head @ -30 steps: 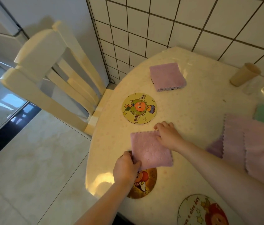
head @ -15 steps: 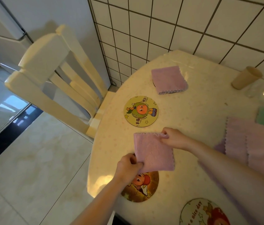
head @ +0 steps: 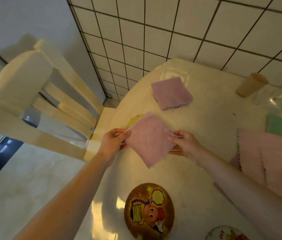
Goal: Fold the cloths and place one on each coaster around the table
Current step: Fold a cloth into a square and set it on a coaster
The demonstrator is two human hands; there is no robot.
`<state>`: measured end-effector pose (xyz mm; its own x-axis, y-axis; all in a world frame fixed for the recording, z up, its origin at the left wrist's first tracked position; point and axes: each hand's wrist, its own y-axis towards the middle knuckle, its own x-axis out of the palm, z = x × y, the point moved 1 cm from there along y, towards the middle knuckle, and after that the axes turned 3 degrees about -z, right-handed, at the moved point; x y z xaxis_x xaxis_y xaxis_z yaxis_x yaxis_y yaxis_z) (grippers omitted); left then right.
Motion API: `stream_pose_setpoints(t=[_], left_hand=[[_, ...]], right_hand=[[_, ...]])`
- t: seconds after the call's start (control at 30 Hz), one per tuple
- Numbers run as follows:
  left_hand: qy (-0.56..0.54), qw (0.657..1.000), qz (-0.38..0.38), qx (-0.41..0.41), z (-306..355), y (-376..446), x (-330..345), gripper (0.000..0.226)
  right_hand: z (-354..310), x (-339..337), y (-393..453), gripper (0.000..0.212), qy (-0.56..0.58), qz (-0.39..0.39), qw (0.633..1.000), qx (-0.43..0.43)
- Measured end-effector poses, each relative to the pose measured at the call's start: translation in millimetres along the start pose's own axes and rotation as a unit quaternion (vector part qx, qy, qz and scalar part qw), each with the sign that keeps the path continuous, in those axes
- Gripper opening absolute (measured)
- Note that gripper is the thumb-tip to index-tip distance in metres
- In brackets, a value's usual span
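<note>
One round table (head: 206, 129) (tiled wall (head: 171, 32) behind).

Both hands (head: 112, 142) (head: 185, 144) pinch folded pink cloth (head: 149, 139) above yellow coaster (head: 133, 119) on table (head: 206, 118)

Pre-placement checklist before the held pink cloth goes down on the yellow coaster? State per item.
1. Grip: left hand and right hand each pinch an opposite corner of the folded pink cloth: ok.
2. Fold: the cloth reads as a compact square, no loose flap showing: ok.
3. Target: the round yellow cartoon coaster peeks out beyond the cloth; whether its hidden part is bare: cannot tell.
4. Alignment: the cloth hangs nearer than the coaster, not centred over it: not ok.
5. Neighbour: the folded pink cloth near the tiled wall already sits on its dark coaster, apart from the target: ok.
6. Remaining: the round brown cartoon coaster lies bare: ok.
</note>
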<state>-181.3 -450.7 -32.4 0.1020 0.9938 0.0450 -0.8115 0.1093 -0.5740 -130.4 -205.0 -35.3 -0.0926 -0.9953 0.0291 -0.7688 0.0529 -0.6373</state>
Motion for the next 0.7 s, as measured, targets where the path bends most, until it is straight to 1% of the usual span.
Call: stream_pose_setpoints(t=[0.1,0.2,0.27,0.4,0.53,0.63,0.7], left_hand=[[0.019,1.000,0.008,-0.001,16,39,1,0.010],[0.096,0.995,0.011,0.004,23,76,3,0.011],[0.161,0.987,0.013,0.018,23,95,3,0.011],[0.277,0.959,0.008,0.056,20,118,3,0.012],[0.328,0.939,0.008,0.102,19,120,1,0.010],[0.363,0.920,0.014,0.149,15,112,0,0.010],[0.381,0.909,0.019,0.168,11,109,-2,0.013]], right_hand=[[6,18,12,0.017,0.074,0.049,0.996,0.019],[16,34,28,0.015,0.102,0.102,0.989,0.031],[23,39,37,0.013,0.097,0.134,0.986,0.035],[33,41,47,0.013,0.043,0.177,0.983,0.030],[35,42,49,0.021,-0.037,0.200,0.979,0.005],[35,44,47,0.021,-0.084,0.207,0.975,-0.006],[34,44,45,0.020,-0.137,0.220,0.966,-0.012]])
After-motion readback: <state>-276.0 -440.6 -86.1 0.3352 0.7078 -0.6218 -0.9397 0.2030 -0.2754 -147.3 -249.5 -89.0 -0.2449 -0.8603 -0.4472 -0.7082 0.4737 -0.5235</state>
